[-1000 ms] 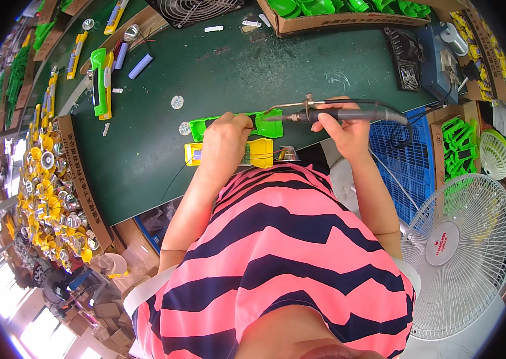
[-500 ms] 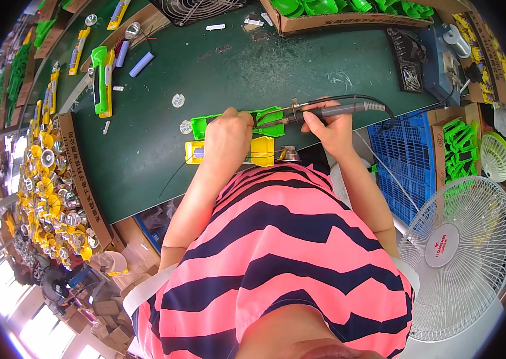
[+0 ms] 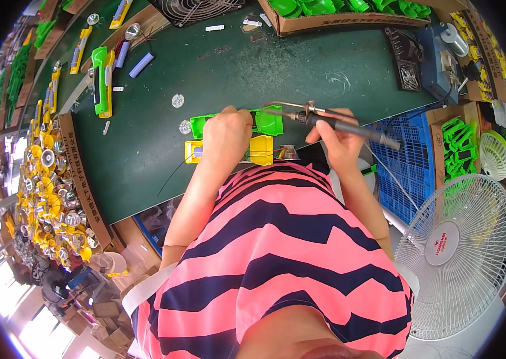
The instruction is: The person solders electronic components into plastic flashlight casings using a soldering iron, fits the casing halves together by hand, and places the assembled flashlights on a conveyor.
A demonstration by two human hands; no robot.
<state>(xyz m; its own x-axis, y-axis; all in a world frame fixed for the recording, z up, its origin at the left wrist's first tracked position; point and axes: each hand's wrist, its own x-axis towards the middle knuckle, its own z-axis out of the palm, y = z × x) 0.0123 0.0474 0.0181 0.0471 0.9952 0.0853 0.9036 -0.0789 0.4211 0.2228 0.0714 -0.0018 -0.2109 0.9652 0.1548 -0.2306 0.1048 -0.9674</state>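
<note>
My right hand (image 3: 340, 134) is closed round the dark handle of a soldering iron (image 3: 354, 127) with a metal feed tube clamped along it. The iron's tip points left, over the right end of a green plastic flashlight shell (image 3: 270, 121). Resting across that shell, my left hand (image 3: 226, 134) has its fingers curled together; what they pinch is hidden beneath them. A yellow shell half (image 3: 262, 149) with thin dark wires lies just nearer to me, partly covered by my left wrist. At its right end sits a shiny reflector (image 3: 289, 153).
A carton of yellow lamp parts (image 3: 94, 197) stands left of the green table (image 3: 145, 197). Blue cells (image 3: 141, 65) and a green flashlight body (image 3: 99, 81) lie at the far left. A blue box with a solder reel (image 3: 455, 42) is far right; a white fan (image 3: 456, 257) stands near right.
My right hand has moved slightly right, and the iron has swung, its handle end dropping toward me and its tip lifting off the green shell. My left hand has stayed put.
</note>
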